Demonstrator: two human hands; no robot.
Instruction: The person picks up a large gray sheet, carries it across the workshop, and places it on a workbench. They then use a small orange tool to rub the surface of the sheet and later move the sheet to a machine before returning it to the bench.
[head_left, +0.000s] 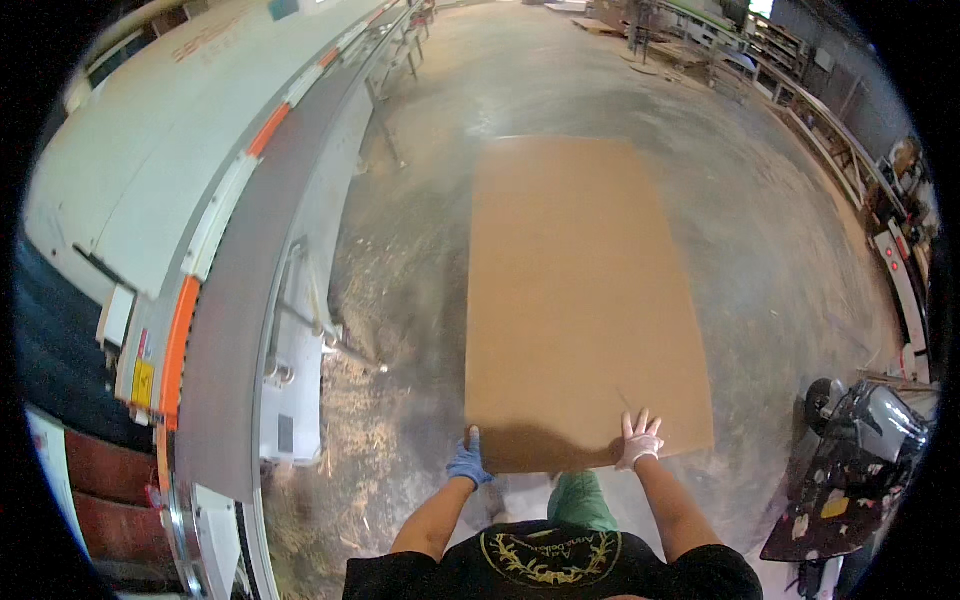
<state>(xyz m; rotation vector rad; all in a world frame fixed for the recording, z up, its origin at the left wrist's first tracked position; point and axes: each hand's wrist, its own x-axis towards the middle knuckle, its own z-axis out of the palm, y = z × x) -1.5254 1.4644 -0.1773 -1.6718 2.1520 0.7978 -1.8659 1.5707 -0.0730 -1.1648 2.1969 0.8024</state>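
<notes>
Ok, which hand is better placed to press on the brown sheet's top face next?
Probably the right hand: its fingers spread over the brown sheet, whereas the left hand sits at its near left corner, mostly outside the face.

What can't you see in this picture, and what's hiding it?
All in the head view:
The underside of the brown board: its top covers it.
How the fingers of the left hand bend: too small and blurred.
Most of the green clothing: the board and black shirt cover it.
All of the pale machine: the dark round rim cuts it off.
Things on the far rack: too small.
</notes>
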